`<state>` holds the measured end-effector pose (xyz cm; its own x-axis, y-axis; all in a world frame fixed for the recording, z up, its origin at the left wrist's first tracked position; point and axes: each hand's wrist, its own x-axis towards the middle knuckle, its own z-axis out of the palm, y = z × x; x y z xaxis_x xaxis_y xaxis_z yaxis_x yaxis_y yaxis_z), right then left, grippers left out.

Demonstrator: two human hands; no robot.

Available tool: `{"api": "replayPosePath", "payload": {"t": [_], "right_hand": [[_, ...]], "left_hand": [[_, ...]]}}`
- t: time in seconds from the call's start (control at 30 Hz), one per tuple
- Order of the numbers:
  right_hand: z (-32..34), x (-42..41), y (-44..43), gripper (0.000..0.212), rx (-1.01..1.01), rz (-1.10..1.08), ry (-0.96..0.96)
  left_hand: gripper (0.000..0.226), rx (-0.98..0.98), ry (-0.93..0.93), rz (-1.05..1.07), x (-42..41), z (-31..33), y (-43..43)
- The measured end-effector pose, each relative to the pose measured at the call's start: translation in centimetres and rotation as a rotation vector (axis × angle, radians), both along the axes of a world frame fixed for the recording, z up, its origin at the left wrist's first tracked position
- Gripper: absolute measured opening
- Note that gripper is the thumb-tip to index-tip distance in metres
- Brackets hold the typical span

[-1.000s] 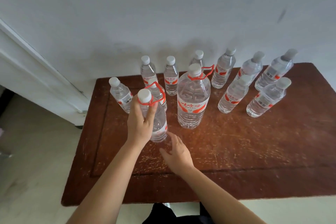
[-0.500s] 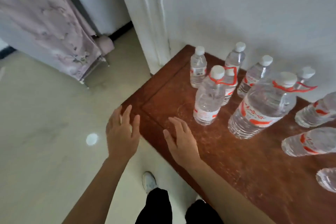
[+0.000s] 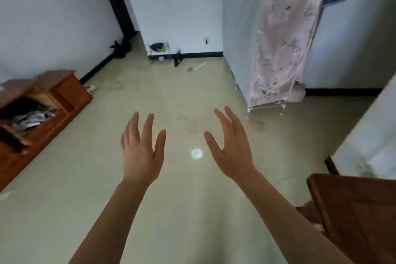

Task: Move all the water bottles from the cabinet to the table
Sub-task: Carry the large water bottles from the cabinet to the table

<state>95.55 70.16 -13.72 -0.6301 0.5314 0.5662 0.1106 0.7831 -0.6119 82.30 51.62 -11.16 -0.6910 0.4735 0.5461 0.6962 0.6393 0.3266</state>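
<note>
while your left hand (image 3: pixel 140 156) and right hand (image 3: pixel 232 152) hover over the floor (image 3: pixel 192 210), fingers spread and holding nothing, the cabinet (image 3: pixel 64 96) sits well to your left, its contents too blurred to name, and the desk (image 3: pixel 360 210) corner lies low to the right of your right forearm.

Open floor (image 3: pixel 192 210) is left through the middle, hemmed at left by the cabinet (image 3: pixel 53 100), at near right by the table corner (image 3: pixel 353 210), farther back by a cloth-draped rack (image 3: pixel 278 49).

Cabinet (image 3: pixel 40 111) far left, table (image 3: pixel 360 210) lower right, hanging cloth (image 3: pixel 280 38) behind.
</note>
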Motion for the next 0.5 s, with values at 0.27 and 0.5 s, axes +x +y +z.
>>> {"api": "replayPosePath", "payload": {"t": [0.27, 0.5], "right_hand": [[3.0, -20.0, -11.3, 0.059, 0.190, 0.363, 0.022], [3.8, -34.0, -20.8, 0.066, 0.196, 0.622, 0.013]], "left_hand": [[0.064, -0.023, 0.044, 0.422, -12.7, 2.2, -18.2], [0.065, 0.014, -0.001, 0.656, -19.4, 1.9, -27.6]]}}
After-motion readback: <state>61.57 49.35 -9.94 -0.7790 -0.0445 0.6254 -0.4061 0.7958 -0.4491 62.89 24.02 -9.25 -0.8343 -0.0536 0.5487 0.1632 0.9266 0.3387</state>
